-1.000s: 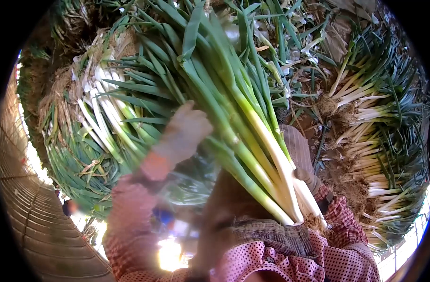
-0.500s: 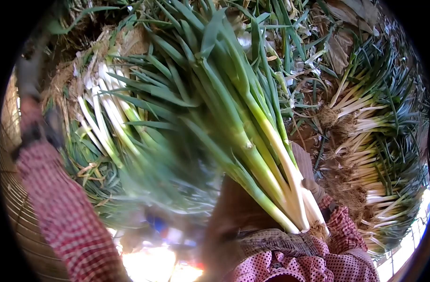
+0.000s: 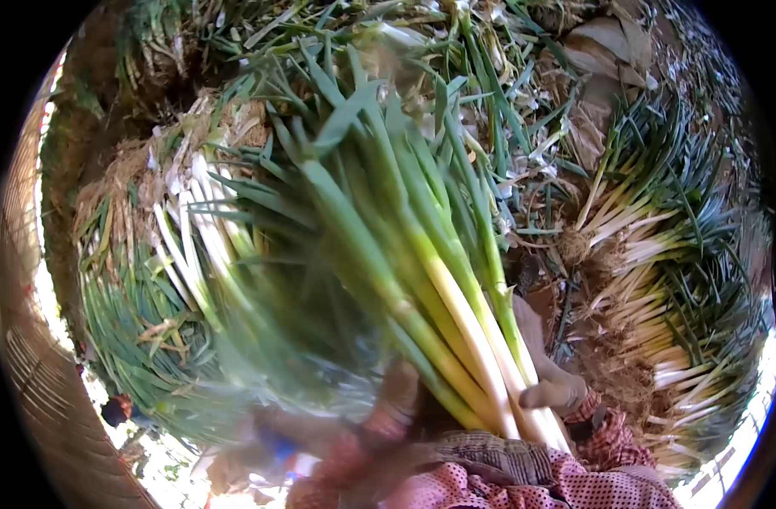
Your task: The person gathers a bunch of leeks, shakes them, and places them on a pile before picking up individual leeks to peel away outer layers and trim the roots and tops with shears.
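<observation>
A bunch of large spring onions [image 3: 456,297] slants across my lap, its white root ends low and its green leaves pointing up and away. My right hand [image 3: 556,392] is closed around the white stems near the bottom, thumb over the front. To the left of the stems is my left hand [image 3: 396,392], close to my body and smeared by motion. Its fingers cannot be made out, nor whether it touches the bunch. Under and beyond the leaves lies another pile of spring onions [image 3: 189,242], white stems toward the far side.
A long row of spring onions [image 3: 651,297] lies on the right with roots facing me. Loose leaves and peelings [image 3: 524,127] cover the ground ahead. Dry brown husks or sheets [image 3: 604,51] lie at the far right. A ribbed woven wall [image 3: 32,365] curves along the left edge.
My left arm has swung from the far left in toward my body beside the bunch. The bunch has shifted slightly left and down, with my right hand still on it.
</observation>
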`<state>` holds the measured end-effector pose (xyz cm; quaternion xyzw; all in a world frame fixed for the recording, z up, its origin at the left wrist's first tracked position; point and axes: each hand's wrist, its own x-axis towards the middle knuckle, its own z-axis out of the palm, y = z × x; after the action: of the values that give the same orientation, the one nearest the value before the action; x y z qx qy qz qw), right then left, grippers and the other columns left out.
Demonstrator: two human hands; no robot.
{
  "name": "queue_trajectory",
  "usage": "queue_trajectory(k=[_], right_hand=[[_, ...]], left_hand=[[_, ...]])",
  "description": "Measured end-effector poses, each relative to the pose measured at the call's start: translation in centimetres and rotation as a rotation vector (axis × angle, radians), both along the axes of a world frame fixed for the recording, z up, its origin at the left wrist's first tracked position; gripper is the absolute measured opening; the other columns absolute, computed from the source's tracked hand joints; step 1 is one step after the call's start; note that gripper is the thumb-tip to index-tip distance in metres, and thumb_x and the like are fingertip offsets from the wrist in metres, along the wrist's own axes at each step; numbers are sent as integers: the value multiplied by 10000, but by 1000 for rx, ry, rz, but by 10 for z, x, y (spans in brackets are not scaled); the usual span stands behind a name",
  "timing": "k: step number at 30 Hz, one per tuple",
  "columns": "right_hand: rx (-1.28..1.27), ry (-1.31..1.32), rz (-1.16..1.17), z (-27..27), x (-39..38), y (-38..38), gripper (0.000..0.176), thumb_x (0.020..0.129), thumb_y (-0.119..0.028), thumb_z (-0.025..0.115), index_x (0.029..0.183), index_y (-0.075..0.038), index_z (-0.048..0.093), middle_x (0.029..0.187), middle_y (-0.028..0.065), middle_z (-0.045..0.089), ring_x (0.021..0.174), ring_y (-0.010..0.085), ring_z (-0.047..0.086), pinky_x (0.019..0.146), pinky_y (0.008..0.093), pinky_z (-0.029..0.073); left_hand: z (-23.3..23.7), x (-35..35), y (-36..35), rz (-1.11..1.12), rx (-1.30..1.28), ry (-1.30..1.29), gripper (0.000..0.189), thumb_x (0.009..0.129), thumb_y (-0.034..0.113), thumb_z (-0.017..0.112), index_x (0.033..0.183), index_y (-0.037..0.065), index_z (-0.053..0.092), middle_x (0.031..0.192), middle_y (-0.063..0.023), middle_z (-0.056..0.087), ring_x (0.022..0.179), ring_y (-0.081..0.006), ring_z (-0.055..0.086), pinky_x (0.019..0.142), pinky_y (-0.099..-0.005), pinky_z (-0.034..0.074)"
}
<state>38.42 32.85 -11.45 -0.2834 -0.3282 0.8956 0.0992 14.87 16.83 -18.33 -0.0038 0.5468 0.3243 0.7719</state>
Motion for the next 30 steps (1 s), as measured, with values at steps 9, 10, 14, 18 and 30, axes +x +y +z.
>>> queue_trajectory(k=[9,10,14,18,30], right_hand=[[-13,210,66,52,60,28,996,775,-248,832,1520,66,251,1351,190,565,1208,240,567,997,360,464],[105,228,122,39,66,29,961,771,-213,814,1516,59,270,1339,174,573,1219,235,556,1033,360,441],[-418,86,-27,41,72,19,877,842,-200,718,1549,7,241,1431,180,493,1280,291,517,1101,388,416],[-515,-85,-138,10,103,-24,912,889,-190,719,1598,-59,161,1556,136,375,1415,218,362,1179,358,302],[396,184,-601,58,222,24,1005,872,-373,761,1573,10,151,1510,157,407,1361,231,405,1152,398,325]], left_hand=[[126,29,79,-9,382,125,722,845,524,684,1390,90,492,1388,-140,516,1281,-295,469,1119,-421,318],[123,32,81,-27,399,133,755,836,536,691,1412,95,479,1418,-143,504,1309,-300,456,1141,-427,303],[77,62,72,3,270,94,922,852,704,585,1513,107,349,1491,-116,444,1352,-275,436,1163,-414,331],[66,111,75,156,-165,-246,923,924,772,405,1557,110,284,1527,-143,382,1372,-273,405,1158,-375,346],[22,284,297,-423,307,-144,869,911,689,502,1524,96,334,1482,-104,444,1340,-273,438,1137,-420,357]])
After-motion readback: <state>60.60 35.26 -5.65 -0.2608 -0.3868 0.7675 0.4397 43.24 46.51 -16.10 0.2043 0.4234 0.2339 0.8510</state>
